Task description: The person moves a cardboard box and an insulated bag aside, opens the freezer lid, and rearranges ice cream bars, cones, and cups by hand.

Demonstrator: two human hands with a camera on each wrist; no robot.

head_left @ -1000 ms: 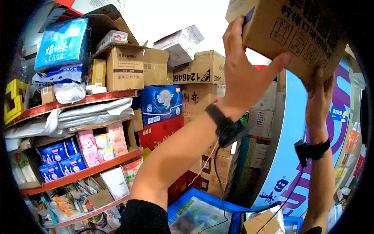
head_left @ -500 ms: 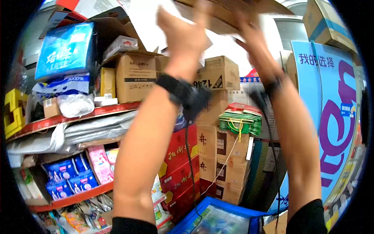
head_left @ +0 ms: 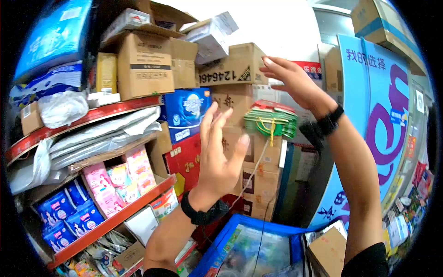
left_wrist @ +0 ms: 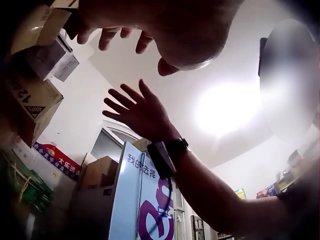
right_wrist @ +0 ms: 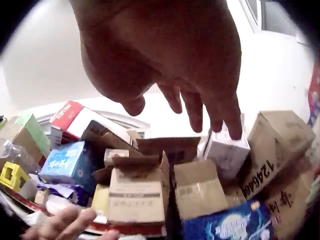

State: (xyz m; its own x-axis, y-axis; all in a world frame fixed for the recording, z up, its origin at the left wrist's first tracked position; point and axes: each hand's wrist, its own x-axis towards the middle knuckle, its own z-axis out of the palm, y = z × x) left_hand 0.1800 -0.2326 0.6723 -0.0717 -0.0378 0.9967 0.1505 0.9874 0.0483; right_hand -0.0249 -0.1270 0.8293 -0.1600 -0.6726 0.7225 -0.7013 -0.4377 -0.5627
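Observation:
My left hand [head_left: 216,161] is raised with fingers spread and nothing in it, in front of a blue pack [head_left: 187,111] and red cartons [head_left: 182,157]. Higher and to the right, my right hand [head_left: 295,83] points its straight fingers leftward, also holding nothing. Its fingertips overlap the edge of a carton printed 1246460 [head_left: 235,64] in the head view. A white box [head_left: 213,41] leans on top of that carton. Beside it stand brown cartons [head_left: 145,64] with raised flaps. In the left wrist view, the right hand [left_wrist: 142,112] shows spread against the ceiling.
Red-edged shelves [head_left: 115,212] at the left hold pink and blue packs. Green folded bags [head_left: 270,121] lie on stacked cartons. Below is a blue-rimmed chest [head_left: 240,219] with a brown box [head_left: 327,249] beside it. A light-blue panel [head_left: 353,83] stands at the right, a taped carton [head_left: 387,27] above it.
The brown carton held up by both hands a second ago is out of the hands and out of the head view. Both hands have come down and apart, and the view has tipped lower.

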